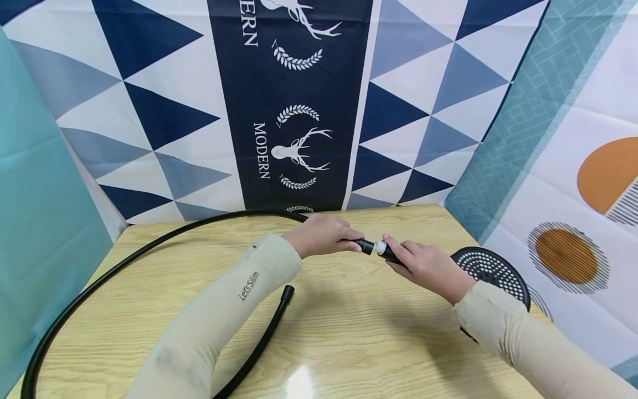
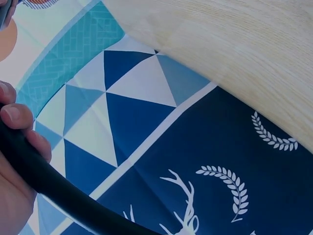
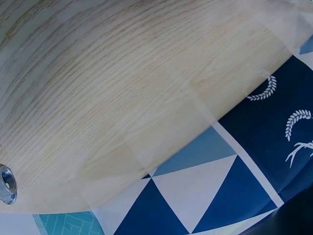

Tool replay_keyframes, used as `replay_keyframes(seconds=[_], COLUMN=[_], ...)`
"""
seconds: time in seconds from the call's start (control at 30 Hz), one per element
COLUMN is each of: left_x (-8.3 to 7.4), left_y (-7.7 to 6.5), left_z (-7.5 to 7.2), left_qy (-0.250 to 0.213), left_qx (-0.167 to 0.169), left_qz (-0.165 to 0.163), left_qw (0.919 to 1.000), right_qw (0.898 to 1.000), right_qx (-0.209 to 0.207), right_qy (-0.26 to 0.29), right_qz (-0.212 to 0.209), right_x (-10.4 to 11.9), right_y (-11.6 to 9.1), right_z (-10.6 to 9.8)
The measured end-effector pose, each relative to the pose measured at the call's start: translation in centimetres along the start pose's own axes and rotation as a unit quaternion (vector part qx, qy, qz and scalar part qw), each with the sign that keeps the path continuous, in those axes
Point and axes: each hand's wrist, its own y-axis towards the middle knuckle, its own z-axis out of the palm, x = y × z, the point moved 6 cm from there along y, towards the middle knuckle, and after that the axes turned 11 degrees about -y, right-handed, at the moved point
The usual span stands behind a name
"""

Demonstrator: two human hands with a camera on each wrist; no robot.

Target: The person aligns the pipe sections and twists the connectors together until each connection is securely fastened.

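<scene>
black hose [image 1: 259,213] arcs over the counter [image 1: 349,338], left hand [image 1: 324,235] gripping near one end [image 1: 368,246], right hand [image 1: 423,263] gripping the shower head [image 1: 490,269], white tip [image 1: 381,247] just beside: lined up, join apparently unmade.

Black gear on yellow grain, blue triangles at twelve o'clock.
In the head view, the hose [image 1: 259,213] is plain black; the shower head [image 1: 490,269], at four, black with pale dots and a white tip [image 1: 381,247]. Table [image 1: 349,321]: yellow wood grain. Back cloth [image 1: 166,116]: navy, slate-blue and white triangles, plus a dark band [image 1: 294,88] with white stags. Nine: plain turquoise left cloth [image 1: 45,233]. Three: white right cloth [image 1: 538,199], orange discs, dark stripes. Sleeves [image 1: 214,327]: cream.
</scene>
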Motion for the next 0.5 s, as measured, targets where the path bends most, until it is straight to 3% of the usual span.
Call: replay_keyframes(seconds=[0.2,0.5], left_x=[-0.09,-0.05], left_y=[0.18,0.69], left_z=[0.13,0.17], left_qy=[0.013,0.007], left_qx=[0.001,0.004], left_qz=[0.003,-0.017], left_qw=[0.9999,0.9998], right_qw=[1.000,1.000], right_qx=[-0.004,0.000], right_qy=[0.000,-0.006], right_qz=[-0.001,-0.004], right_x=[-0.08,-0.32], right_y=[-0.05,-0.13], right_z=[-0.11,-0.38])
